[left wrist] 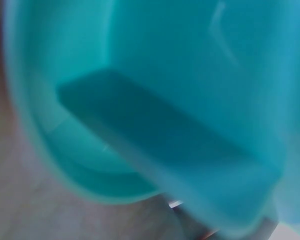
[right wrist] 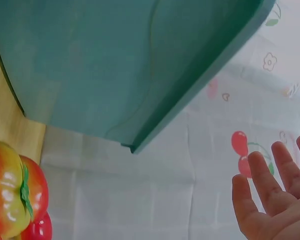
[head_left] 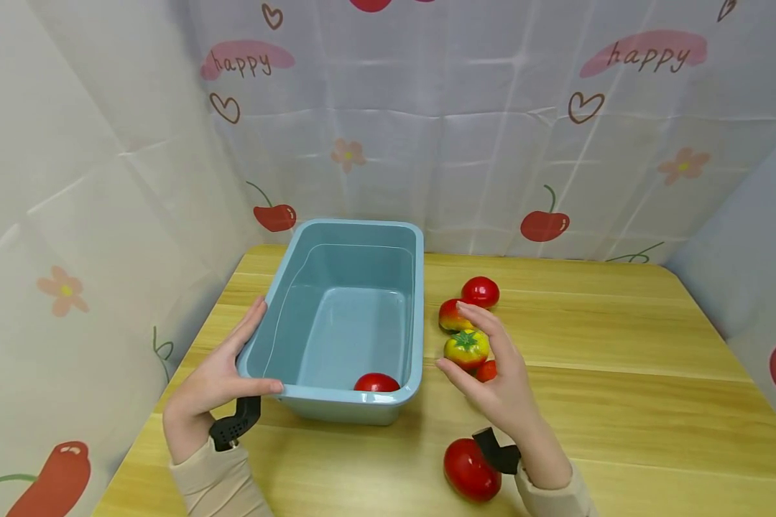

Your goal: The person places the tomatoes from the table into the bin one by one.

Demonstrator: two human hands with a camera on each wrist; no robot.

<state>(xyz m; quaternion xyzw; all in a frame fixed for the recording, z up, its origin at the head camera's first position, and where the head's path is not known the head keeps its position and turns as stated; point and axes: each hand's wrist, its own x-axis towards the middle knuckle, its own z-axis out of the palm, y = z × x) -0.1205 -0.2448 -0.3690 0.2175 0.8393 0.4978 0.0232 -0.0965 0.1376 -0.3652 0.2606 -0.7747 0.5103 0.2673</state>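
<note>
A light blue plastic bin (head_left: 268,393) stands on the left of the table, with a glossy red tomato-like fruit (head_left: 376,383) inside by its near wall. My left hand (head_left: 223,373) holds the bin's near left corner, thumb along the near rim and fingers against the left side. Right of the bin, my right hand (head_left: 501,380) is held with thumb and fingers apart, nothing between them. Just beyond its fingertips lies a yellow-red toy tomato (head_left: 467,350) with a green leafy top. A red-yellow fruit (head_left: 451,316) and an orange-red one (head_left: 486,371) are partly hidden nearby.
One red fruit (head_left: 481,292) lies at the back of the cluster; a larger red one (head_left: 471,470) rests near the right wrist. A printed curtain (head_left: 388,129) closes off the back of the wooden table (head_left: 621,402) and both sides. The left wrist view is blurred.
</note>
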